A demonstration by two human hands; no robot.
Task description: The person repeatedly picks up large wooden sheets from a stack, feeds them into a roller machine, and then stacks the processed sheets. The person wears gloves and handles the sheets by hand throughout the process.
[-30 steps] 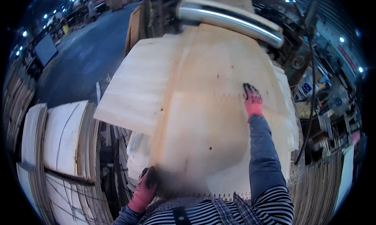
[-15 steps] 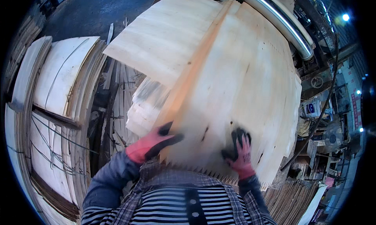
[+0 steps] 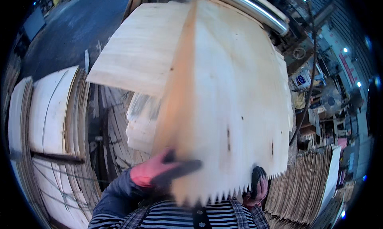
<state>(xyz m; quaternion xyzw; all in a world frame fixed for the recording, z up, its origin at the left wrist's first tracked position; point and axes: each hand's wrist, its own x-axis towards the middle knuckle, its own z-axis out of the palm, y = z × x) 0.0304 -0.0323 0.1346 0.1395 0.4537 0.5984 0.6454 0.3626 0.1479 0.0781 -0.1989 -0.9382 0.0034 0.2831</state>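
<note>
A large pale wood veneer sheet (image 3: 239,85) stretches away from my body, with small dark knots and a jagged near edge. My left hand (image 3: 161,170), in a pink and black glove, is at its near left corner, thumb and fingers spread apart and blurred. Around the jagged edge at the near right, my right hand (image 3: 259,185) is closed in a matching glove, dark fingertips on top of the veneer. An orange-tinted strip (image 3: 175,97) runs along the sheet's left side. Beyond it lies another pale veneer sheet (image 3: 137,41).
A shiny metal roller (image 3: 263,13) crosses the far end. Stacked veneer (image 3: 50,109) stands at the left, another stack (image 3: 299,185) at the near right. Scrap strips (image 3: 115,125) lie at the left. A dark cable (image 3: 313,65) hangs on the right, before cluttered shelves.
The view has turned. The veneer's jagged edge is now closer to my body, and my right hand has come from the sheet's surface down to that edge. My left hand stays by the left corner.
</note>
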